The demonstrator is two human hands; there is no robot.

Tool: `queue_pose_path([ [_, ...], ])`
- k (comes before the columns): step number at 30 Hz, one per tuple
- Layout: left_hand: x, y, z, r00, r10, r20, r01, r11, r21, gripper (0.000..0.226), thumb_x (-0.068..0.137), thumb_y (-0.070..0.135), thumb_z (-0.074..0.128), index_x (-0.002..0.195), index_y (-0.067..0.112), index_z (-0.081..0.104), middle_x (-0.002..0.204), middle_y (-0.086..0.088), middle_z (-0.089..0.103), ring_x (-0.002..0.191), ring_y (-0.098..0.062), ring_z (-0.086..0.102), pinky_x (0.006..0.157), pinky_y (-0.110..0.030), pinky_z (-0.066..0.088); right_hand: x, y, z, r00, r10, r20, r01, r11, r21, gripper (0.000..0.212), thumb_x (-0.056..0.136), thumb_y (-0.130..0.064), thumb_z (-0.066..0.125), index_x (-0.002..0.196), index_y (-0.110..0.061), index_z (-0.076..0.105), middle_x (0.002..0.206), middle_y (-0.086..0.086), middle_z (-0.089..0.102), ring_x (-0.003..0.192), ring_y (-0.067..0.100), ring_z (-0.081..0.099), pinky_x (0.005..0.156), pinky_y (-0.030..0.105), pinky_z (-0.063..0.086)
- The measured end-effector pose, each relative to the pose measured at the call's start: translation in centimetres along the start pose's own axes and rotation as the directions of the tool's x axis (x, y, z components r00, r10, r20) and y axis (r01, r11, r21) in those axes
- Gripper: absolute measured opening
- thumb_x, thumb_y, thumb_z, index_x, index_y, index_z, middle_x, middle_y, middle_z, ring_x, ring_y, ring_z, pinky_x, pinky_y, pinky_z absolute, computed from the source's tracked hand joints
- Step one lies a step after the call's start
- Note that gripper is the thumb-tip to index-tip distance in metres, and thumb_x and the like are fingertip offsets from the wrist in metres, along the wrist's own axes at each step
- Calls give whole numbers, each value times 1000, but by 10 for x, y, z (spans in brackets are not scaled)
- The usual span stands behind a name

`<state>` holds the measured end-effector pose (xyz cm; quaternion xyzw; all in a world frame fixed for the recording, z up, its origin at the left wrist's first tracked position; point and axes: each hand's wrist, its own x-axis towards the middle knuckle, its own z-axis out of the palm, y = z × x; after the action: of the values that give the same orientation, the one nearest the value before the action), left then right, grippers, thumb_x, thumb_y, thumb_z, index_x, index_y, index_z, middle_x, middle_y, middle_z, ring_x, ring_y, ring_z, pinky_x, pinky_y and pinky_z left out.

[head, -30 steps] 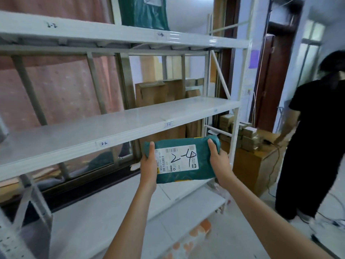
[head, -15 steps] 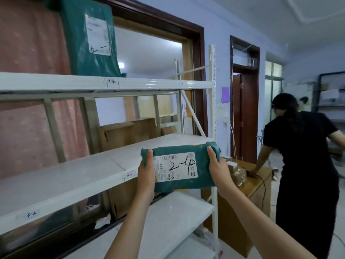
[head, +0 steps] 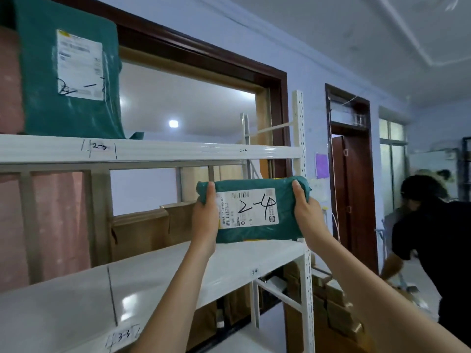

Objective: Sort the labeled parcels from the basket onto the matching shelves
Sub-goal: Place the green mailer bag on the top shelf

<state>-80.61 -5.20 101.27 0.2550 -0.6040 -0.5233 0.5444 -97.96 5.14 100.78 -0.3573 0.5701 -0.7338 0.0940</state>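
Observation:
I hold a green parcel [head: 257, 231] with a white label marked "2-4" in front of the white shelf rack. My left hand [head: 205, 220] grips its left end and my right hand [head: 307, 215] grips its right end. The parcel hangs just below the upper shelf [head: 178, 150], whose front edge carries small marks "2-3" and "2-4". A larger green parcel [head: 68, 72] stands upright on that upper shelf at the left. The shelf below [head: 76, 296] is marked "3-3" and "3-4". The basket is not in view.
A white perforated post [head: 302, 138] closes the rack's right end. Cardboard boxes [head: 339, 309] are stacked to the right of it on the floor. A person in black [head: 430, 240] bends over at the far right near a dark wooden door [head: 356, 200].
My head has tilted up and the parcel has risen with both hands, from the lower shelves to just under the shelf marked "2-4". The person in black has bent further down.

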Motion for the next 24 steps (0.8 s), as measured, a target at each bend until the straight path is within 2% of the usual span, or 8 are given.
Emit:
queue_pose_path([
  [2, 25, 7, 17, 999, 41, -12, -40, 999, 15, 62, 97, 67, 34, 115, 15, 64, 96, -2, 76, 80, -15, 74, 51, -22, 53, 34, -3, 0, 999, -36, 31, 36, 999, 13, 48, 101, -59, 38, 99, -17, 60, 90, 2, 67, 80, 13, 62, 62, 27, 44],
  [4, 53, 16, 33, 994, 97, -42, -95, 995, 42, 62, 97, 68, 34, 114, 15, 62, 98, -3, 76, 85, -19, 74, 61, -28, 57, 68, -9, 3, 995, -85, 50, 83, 996, 35, 47, 100, -60, 38, 92, -20, 61, 90, 0, 68, 82, 13, 62, 65, 27, 45],
  [7, 93, 33, 56, 981, 171, -96, -164, 983, 80, 64, 94, 71, 36, 110, 16, 63, 97, -3, 76, 86, -22, 74, 77, -39, 60, 126, -17, 8, 980, -179, 90, 175, 983, 59, 50, 98, -66, 36, 103, -23, 61, 98, -1, 70, 91, 15, 66, 74, 29, 49],
  [10, 119, 55, 83, 950, 277, -145, -254, 954, 157, 64, 95, 71, 35, 109, 15, 62, 92, -2, 75, 81, -19, 73, 70, -34, 59, 180, -26, 9, 951, -279, 130, 258, 953, 159, 56, 98, -66, 37, 123, -20, 53, 108, -1, 70, 99, 17, 68, 81, 30, 52],
  [13, 142, 73, 113, 926, 334, -178, -305, 936, 173, 59, 96, 69, 35, 109, 17, 62, 92, 0, 74, 80, -16, 73, 58, -24, 53, 231, -36, 8, 915, -357, 189, 315, 923, 219, 55, 99, -64, 37, 126, -17, 48, 111, -1, 67, 98, 12, 66, 74, 23, 49],
  [15, 160, 82, 131, 922, 345, -174, -317, 933, 172, 56, 97, 67, 38, 109, 19, 63, 92, 1, 76, 81, -16, 74, 59, -24, 54, 268, -44, 8, 892, -404, 204, 364, 908, 206, 58, 97, -67, 36, 124, -18, 51, 112, -1, 67, 101, 14, 66, 78, 26, 49],
  [20, 210, 95, 172, 917, 383, -116, -360, 916, 177, 38, 94, 51, 60, 118, 22, 58, 104, 1, 76, 93, -18, 74, 82, -40, 61, 352, -62, 8, 870, -432, 237, 405, 901, 155, 45, 103, -57, 35, 111, -19, 57, 96, -5, 63, 90, 12, 58, 70, 27, 42],
  [24, 245, 99, 199, 926, 366, -98, -341, 918, 204, 44, 94, 42, 65, 129, 19, 52, 112, 1, 74, 98, -18, 72, 75, -36, 62, 404, -70, 9, 906, -328, 269, 330, 943, 38, 55, 103, -57, 37, 120, -8, 56, 111, 9, 61, 100, 25, 56, 81, 34, 43],
])
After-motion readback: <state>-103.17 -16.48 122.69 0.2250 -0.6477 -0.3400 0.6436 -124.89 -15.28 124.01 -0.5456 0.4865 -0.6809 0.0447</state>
